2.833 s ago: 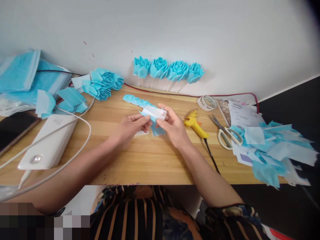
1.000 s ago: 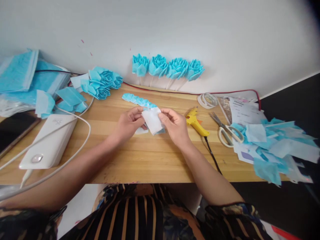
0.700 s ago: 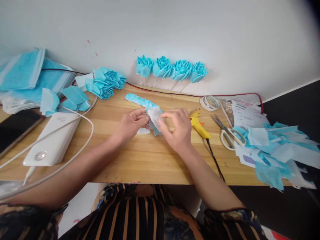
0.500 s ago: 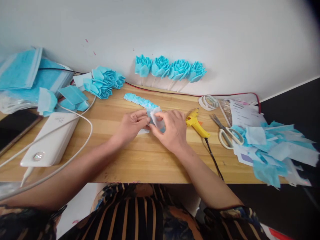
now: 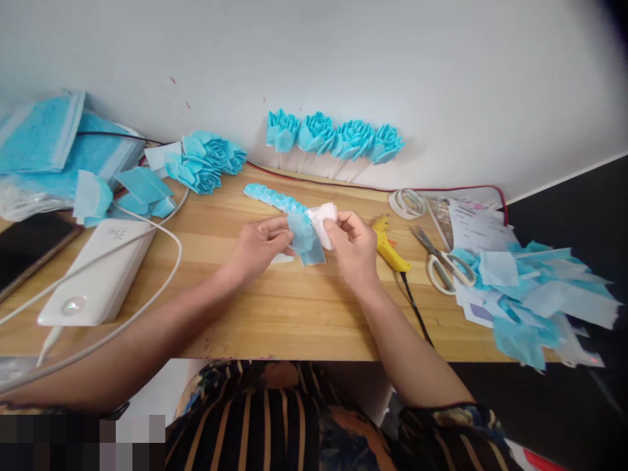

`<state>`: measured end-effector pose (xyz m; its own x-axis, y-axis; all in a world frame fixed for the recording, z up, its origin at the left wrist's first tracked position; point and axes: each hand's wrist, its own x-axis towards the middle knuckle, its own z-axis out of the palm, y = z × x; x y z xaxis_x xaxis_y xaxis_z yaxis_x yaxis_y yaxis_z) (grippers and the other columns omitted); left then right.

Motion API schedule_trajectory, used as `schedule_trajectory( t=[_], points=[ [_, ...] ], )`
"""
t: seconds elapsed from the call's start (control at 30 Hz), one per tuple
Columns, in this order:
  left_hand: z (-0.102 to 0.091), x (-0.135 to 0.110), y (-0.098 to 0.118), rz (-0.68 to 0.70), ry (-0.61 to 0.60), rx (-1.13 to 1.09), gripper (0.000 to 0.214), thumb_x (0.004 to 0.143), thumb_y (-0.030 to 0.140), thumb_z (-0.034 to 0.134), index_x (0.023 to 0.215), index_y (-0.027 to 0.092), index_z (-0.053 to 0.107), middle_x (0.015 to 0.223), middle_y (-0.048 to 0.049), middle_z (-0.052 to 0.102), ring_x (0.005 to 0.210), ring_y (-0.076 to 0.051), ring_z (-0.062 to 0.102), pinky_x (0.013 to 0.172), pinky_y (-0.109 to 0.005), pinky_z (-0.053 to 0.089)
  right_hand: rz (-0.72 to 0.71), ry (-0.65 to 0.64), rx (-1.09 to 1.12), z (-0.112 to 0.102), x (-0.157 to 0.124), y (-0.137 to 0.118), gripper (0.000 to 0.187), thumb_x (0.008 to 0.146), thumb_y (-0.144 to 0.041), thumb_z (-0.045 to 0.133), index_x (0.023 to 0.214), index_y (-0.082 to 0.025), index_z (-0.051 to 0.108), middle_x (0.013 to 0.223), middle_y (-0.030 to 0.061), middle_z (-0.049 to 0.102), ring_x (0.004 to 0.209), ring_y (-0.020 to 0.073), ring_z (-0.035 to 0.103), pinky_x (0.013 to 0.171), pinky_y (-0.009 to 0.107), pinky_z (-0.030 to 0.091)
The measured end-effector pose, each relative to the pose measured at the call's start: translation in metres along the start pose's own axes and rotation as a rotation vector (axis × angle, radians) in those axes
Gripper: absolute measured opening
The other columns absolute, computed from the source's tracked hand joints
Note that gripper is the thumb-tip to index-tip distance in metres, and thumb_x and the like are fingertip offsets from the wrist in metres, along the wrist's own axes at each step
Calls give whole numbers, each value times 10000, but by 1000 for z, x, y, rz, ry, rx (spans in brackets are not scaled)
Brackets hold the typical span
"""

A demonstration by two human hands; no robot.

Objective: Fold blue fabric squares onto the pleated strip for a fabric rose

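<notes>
Both hands meet over the middle of the wooden table. My left hand pinches the near end of a pleated blue strip that trails back and left across the table. A small blue square piece hangs between the two hands. My right hand has its fingers closed on a white layer folded back from that piece. A small white scrap lies on the table under my left hand.
A yellow glue gun and scissors lie right of my right hand. Cut blue and white scraps are piled far right. Blue fabric flowers stand at the wall; more flowers lie left. A white power bank with cable sits left.
The white layer covered the blue piece a second ago. My right hand pressed on it, then pulled the white layer back to the right, baring the blue face.
</notes>
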<state>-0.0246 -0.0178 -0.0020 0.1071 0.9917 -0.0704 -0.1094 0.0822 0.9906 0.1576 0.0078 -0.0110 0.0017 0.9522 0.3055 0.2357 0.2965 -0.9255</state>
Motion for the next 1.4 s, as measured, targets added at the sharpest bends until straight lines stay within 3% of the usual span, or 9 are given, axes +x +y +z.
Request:
schedule_trajectory(
  t=[0.23, 0.43, 0.6, 0.87, 1.1, 1.23, 1.4],
  points=[
    [3, -3, 1, 25, 14, 70, 261, 786, 256, 668, 989, 137, 781, 728, -3, 746, 636, -121, 658, 725, -275, 618, -43, -15, -91, 2, -3, -10, 146, 861, -307, 638, 748, -228, 590, 684, -45, 560, 667, 123, 515, 677, 276, 443],
    [3, -2, -2, 25, -37, 43, 274, 796, 254, 656, 1013, 141, 780, 811, -26, 777, 717, -145, 699, 748, -284, 617, -170, -69, -260, 5, -6, -17, 145, 867, -289, 616, 738, -226, 593, 698, -29, 628, 691, 144, 574, 736, 313, 459],
    [2, -3, 1, 19, -69, -3, 256, 804, 285, 691, 1002, 149, 780, 852, -32, 780, 759, -156, 708, 768, -291, 614, -275, -160, -310, 3, -7, -15, 162, 936, -301, 566, 856, -228, 686, 814, 6, 727, 779, 175, 646, 810, 355, 473],
    [-1, -4, 2, 27, -70, -100, 436, 865, 546, 696, 1033, 149, 759, 930, -80, 775, 824, -178, 726, 780, -275, 594, -412, -240, -427, 0, -8, -19, 322, 1020, -294, 434, 1058, -240, 748, 938, 36, 767, 919, 198, 681, 860, 390, 452],
    [0, -2, 4, 25, -13, -78, 431, 766, 507, 794, 968, 134, 714, 875, -57, 758, 772, -170, 706, 730, -277, 596, -488, -240, -446, 2, -10, -16, 297, 1020, -296, 457, 1102, -214, 730, 984, 47, 766, 949, 203, 678, 871, 395, 449],
    [-2, 0, 2, 11, 34, -84, 318, 735, 320, 792, 958, 133, 664, 780, -19, 738, 652, -131, 677, 678, -264, 594, -436, -258, -372, 1, -10, -18, 255, 1007, -294, 483, 1085, -234, 718, 973, 34, 762, 947, 198, 677, 890, 395, 467],
    [-4, 3, 3, 19, 75, -25, 278, 722, 238, 732, 969, 146, 643, 715, 10, 703, 597, -119, 651, 609, -248, 576, -174, -86, -115, -6, -3, -16, 225, 978, -386, 540, 1035, -244, 705, 990, 32, 754, 934, 183, 682, 873, 357, 521]
  ],
)
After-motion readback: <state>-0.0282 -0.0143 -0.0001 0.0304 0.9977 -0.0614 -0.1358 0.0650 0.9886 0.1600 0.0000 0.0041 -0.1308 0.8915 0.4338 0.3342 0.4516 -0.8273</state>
